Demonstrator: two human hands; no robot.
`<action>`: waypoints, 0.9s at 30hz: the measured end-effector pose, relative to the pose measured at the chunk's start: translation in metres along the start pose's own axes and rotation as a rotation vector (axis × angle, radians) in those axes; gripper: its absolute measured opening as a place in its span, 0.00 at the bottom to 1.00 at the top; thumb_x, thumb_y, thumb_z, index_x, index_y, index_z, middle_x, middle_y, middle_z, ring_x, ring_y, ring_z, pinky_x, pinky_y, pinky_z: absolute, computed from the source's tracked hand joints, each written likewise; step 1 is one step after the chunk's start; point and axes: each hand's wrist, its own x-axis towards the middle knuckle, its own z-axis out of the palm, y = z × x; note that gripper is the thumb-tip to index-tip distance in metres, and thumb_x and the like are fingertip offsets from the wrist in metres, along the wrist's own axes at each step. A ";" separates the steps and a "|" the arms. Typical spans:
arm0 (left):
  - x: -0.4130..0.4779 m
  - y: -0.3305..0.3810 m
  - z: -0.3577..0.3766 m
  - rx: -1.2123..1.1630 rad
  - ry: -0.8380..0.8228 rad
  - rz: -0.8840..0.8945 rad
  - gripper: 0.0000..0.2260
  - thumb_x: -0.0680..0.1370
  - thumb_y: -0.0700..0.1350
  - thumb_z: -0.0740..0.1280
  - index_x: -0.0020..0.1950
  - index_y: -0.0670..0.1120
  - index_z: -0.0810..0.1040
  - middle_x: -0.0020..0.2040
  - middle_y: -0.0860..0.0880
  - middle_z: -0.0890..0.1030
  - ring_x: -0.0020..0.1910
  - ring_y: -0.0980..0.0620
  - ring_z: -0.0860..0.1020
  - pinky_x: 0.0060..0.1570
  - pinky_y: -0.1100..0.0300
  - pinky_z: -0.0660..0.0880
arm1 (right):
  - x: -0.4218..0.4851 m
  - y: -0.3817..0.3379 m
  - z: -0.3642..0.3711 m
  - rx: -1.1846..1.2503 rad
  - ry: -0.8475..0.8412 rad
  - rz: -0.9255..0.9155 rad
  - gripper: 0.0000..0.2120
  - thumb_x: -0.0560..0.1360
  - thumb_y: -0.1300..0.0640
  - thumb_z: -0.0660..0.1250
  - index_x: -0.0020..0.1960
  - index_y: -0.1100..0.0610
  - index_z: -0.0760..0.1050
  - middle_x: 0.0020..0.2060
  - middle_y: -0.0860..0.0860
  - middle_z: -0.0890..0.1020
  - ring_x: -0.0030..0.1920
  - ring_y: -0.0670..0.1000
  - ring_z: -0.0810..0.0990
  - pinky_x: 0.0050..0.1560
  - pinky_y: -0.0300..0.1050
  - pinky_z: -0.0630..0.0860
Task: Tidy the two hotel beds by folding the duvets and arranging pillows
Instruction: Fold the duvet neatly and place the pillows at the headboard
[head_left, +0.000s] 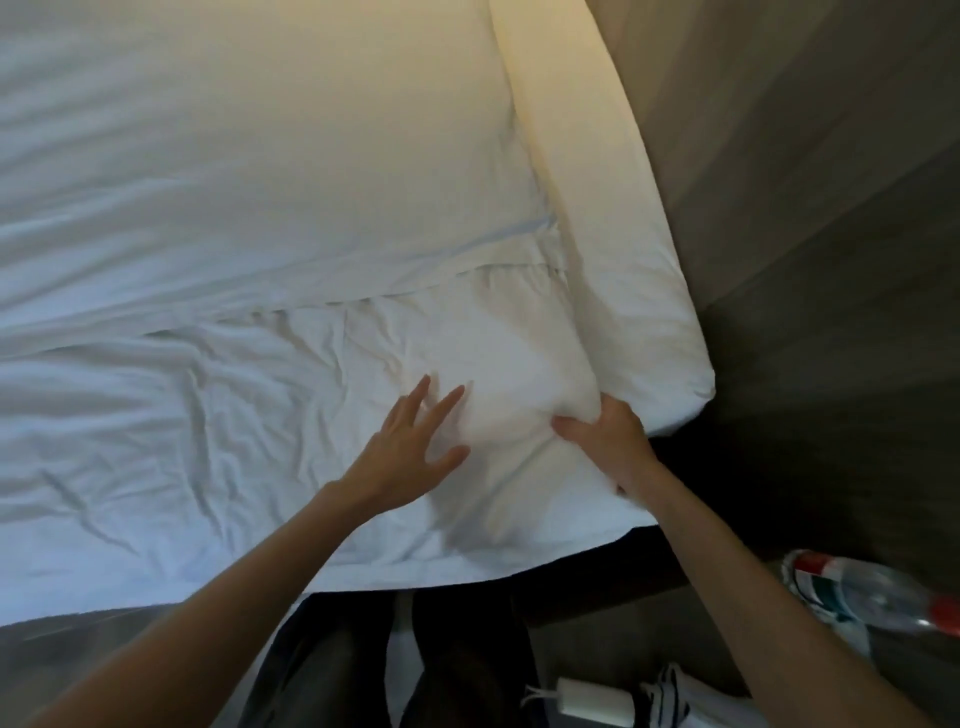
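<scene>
Crumpled white cotton duvet spread across the near edge of the bed, bunched into a puffed fold at the near right corner. Gripped there by the right hand, fingers curled into the fabric, and pressed just beside by the left hand, fingers straight and spread flat on the cloth. Beyond the fold, a smoother white cover toward the far edge and a long white padded bolster along the right edge against brown wood panelling — off the bed, low at right, a clear plastic bottle with a red cap and a small white charger block.
</scene>
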 end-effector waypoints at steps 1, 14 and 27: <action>-0.012 0.005 -0.004 -0.012 0.008 0.014 0.34 0.75 0.69 0.57 0.75 0.69 0.43 0.79 0.54 0.40 0.78 0.47 0.47 0.72 0.40 0.60 | -0.007 -0.017 -0.012 0.107 -0.005 0.010 0.14 0.73 0.58 0.73 0.57 0.58 0.77 0.46 0.51 0.81 0.51 0.56 0.79 0.46 0.43 0.74; -0.123 0.038 -0.046 0.192 0.155 0.063 0.54 0.62 0.78 0.62 0.73 0.65 0.28 0.79 0.49 0.36 0.78 0.44 0.40 0.72 0.38 0.49 | -0.055 -0.170 -0.057 0.398 -0.039 0.063 0.26 0.71 0.57 0.74 0.66 0.62 0.73 0.58 0.57 0.79 0.55 0.58 0.79 0.56 0.50 0.76; -0.140 -0.016 -0.137 0.293 0.597 -0.005 0.29 0.67 0.30 0.68 0.66 0.48 0.76 0.41 0.42 0.83 0.33 0.39 0.79 0.29 0.55 0.71 | -0.098 -0.182 -0.014 -0.318 0.207 -0.563 0.34 0.75 0.41 0.67 0.76 0.44 0.56 0.73 0.51 0.61 0.72 0.56 0.57 0.71 0.54 0.60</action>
